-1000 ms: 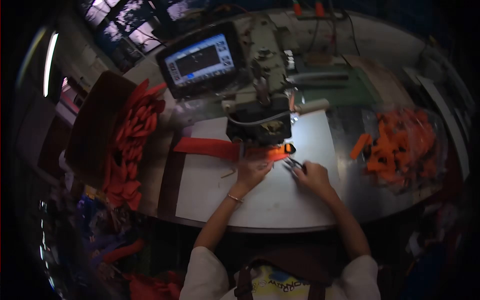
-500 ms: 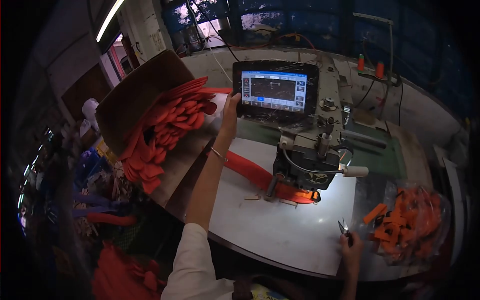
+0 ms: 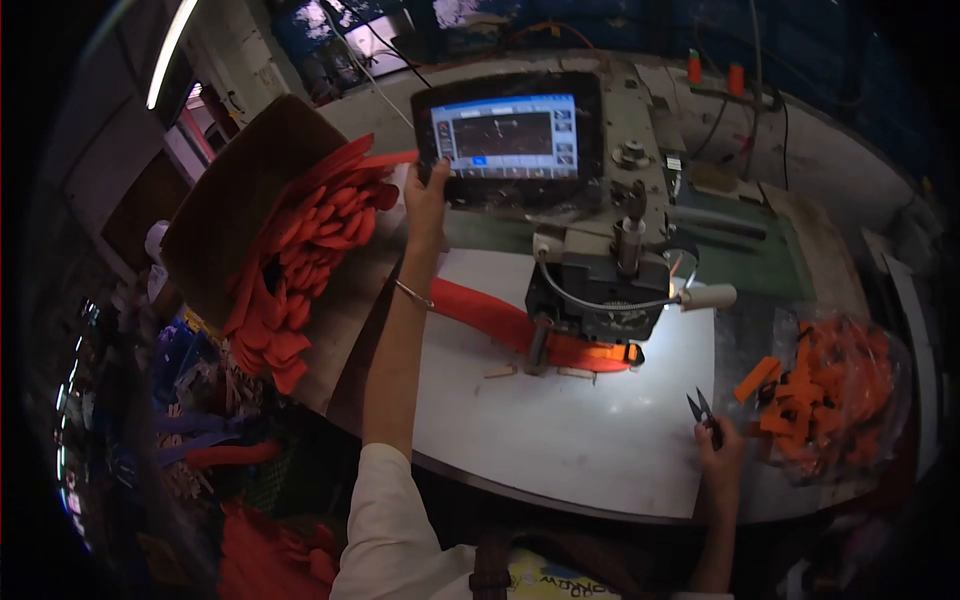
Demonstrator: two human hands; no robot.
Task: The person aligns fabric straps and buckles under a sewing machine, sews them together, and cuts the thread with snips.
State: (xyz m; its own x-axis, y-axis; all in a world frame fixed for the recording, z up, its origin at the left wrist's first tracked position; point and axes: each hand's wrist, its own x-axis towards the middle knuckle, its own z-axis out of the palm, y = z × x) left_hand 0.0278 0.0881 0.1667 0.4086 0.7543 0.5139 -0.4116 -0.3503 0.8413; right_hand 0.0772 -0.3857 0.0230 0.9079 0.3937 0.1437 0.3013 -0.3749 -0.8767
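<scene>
My left hand grips the lower left edge of a touchscreen control panel, with the thumb on its front; the other fingers are partly hidden. My right hand is closed around thread snips, whose dark blades are apart and point up and away. Under the sewing machine head a red strap lies across the white work plate. On the strap's right end sits an orange piece with a black buckle, at the clamp.
A cardboard box spills many red straps at the left. At the right lies a clear bag of orange pieces. Orange thread spools stand behind. More red fabric hangs below the table at the left.
The view has shifted slightly, so the machine and table appear higher. My left hand stays at the panel's edge, its thumb now further over the front. My right hand still holds the snips.
</scene>
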